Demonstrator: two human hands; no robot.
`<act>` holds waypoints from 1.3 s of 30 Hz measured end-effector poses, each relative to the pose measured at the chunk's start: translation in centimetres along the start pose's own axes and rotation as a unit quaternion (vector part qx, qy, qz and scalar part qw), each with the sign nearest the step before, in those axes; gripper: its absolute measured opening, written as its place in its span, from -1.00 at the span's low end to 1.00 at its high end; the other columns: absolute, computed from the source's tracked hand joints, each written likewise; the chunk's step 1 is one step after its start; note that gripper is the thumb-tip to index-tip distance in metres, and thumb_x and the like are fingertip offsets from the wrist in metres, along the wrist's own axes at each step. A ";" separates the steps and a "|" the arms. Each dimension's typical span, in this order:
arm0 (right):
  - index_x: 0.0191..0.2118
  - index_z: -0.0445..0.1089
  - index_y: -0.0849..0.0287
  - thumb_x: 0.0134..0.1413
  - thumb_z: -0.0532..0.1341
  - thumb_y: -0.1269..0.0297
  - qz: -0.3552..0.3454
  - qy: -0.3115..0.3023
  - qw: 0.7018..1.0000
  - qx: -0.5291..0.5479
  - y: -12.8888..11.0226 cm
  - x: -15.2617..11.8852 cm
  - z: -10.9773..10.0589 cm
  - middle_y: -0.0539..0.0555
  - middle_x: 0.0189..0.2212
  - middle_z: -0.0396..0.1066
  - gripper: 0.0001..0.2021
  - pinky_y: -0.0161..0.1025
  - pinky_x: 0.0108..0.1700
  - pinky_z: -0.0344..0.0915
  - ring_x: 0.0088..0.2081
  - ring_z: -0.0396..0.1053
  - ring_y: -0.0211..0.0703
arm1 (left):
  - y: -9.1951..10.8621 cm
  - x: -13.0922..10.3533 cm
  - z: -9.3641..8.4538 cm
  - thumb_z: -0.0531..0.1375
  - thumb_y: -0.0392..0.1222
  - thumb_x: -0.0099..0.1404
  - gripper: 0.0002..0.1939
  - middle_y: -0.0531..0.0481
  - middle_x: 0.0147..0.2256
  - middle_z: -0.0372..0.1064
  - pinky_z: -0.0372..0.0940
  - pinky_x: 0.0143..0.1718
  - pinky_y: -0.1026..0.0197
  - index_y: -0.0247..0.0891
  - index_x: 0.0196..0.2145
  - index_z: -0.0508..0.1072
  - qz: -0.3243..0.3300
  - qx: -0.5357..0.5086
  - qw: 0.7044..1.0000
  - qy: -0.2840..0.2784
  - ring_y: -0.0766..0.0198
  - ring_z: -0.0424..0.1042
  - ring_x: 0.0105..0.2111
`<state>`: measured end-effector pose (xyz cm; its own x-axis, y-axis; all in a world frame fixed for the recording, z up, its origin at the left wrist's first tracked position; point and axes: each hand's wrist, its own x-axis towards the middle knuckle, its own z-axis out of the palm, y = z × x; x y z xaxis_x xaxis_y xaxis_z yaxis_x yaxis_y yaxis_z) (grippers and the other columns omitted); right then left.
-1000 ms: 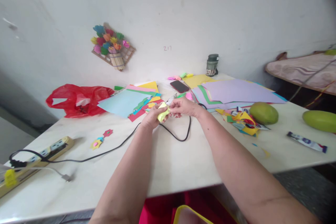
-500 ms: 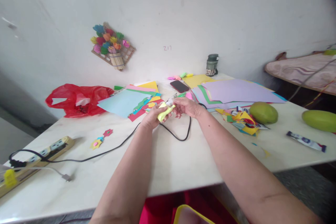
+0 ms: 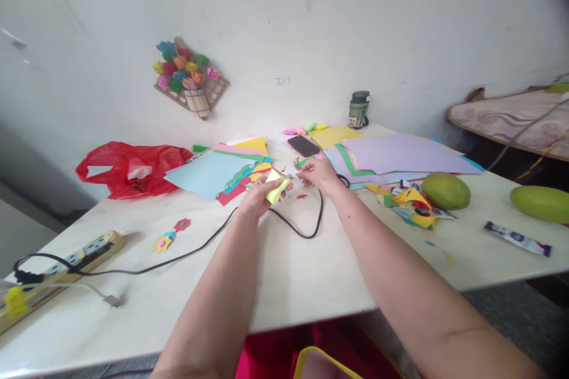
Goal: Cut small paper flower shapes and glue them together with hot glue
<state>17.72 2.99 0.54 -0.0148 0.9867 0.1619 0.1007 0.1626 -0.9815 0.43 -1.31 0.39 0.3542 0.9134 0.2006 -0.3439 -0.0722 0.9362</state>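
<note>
Head view, centre of frame — what's your left hand (image 3: 256, 200) got?

— Yr fingers are curled round a folded yellow-green paper piece (image 3: 276, 188), held just above the white table (image 3: 293, 272), w/ the black cable (image 3: 306, 231) looping right below it.

— And the right hand (image 3: 316, 173)?

— Just right of the paper piece, apart from it, fingers bent low over the small scraps by the table. Can't tell if it's pinching anything; too small to see.

— What's around you?

— Coloured paper sheets (image 3: 213, 170) behind yr left hand, purple sheets (image 3: 400, 154) right of centre, a phone (image 3: 304, 145) behind yr hands. Red bag (image 3: 128, 169) at left, power strip (image 3: 66, 260) at lower left, two green fruits (image 3: 446, 190) at right.
</note>
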 end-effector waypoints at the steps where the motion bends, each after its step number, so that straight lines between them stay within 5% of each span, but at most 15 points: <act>1: -0.61 0.26 0.20 -0.31 0.35 0.54 0.001 0.024 1.000 -0.006 0.1 0.2 -0.1 -0.09 -0.76 0.27 -0.77 -0.37 -0.65 0.29 -0.69 0.29 -0.30 | 0.0 0.0 0.0 0.35 -0.11 -0.05 -0.65 -0.06 -0.50 0.42 0.16 -0.61 0.30 -0.36 -0.37 0.36 0.011 -0.008 1.000 -0.002 0.37 0.31 -0.65; 7: -0.52 0.29 0.21 -0.20 0.33 0.49 0.024 0.056 0.994 0.094 -1.2 -0.5 -0.7 -0.03 -0.67 0.39 -0.82 -0.41 -0.63 0.29 -0.66 0.34 -0.32 | -0.3 0.1 -0.3 0.39 -0.18 -0.09 -0.53 -0.07 -0.35 0.46 0.28 -0.46 0.24 -0.28 -0.23 0.32 0.007 -0.042 0.999 0.013 0.33 0.39 -0.53; 16: -0.48 0.27 0.21 -0.04 0.30 0.27 0.014 -0.043 0.976 0.215 -1.8 -1.1 -0.6 0.03 -0.60 0.44 -0.80 -0.37 -0.58 0.35 -0.63 0.35 -0.33 | -0.4 0.2 0.0 0.39 -0.17 -0.10 -0.48 -0.04 -0.31 0.44 0.33 -0.36 0.18 -0.27 -0.17 0.32 0.002 -0.048 0.999 0.025 0.35 0.39 -0.51; 26: -0.54 0.24 0.20 -0.17 0.30 0.48 -0.019 0.058 0.987 0.150 -2.0 -0.7 -1.4 -0.02 -0.66 0.39 -0.81 -0.39 -0.63 0.32 -0.67 0.31 -0.35 | -2.3 1.4 0.9 0.38 -0.20 -0.17 -0.60 0.03 -0.51 0.41 0.24 -0.55 0.30 -0.32 -0.35 0.37 0.022 0.002 0.986 0.168 0.37 0.35 -0.61; 39: -0.40 0.09 0.09 -0.08 0.26 0.45 -0.022 0.162 0.980 0.110 -1.5 0.7 -2.8 -0.08 -0.64 0.37 -0.73 -0.33 -0.63 0.33 -0.66 0.35 -0.26 | -2.9 1.7 1.7 0.34 -0.15 -0.09 -0.52 0.01 -0.49 0.41 0.29 -0.55 0.27 -0.29 -0.21 0.31 -0.013 -0.009 0.984 0.178 0.27 0.42 -0.54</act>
<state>20.32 3.43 2.40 0.3054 0.9325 0.1928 -0.1114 0.2360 -0.9653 3.52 -0.18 -1.51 0.0364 0.9975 0.0598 -0.3545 -0.0430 0.9341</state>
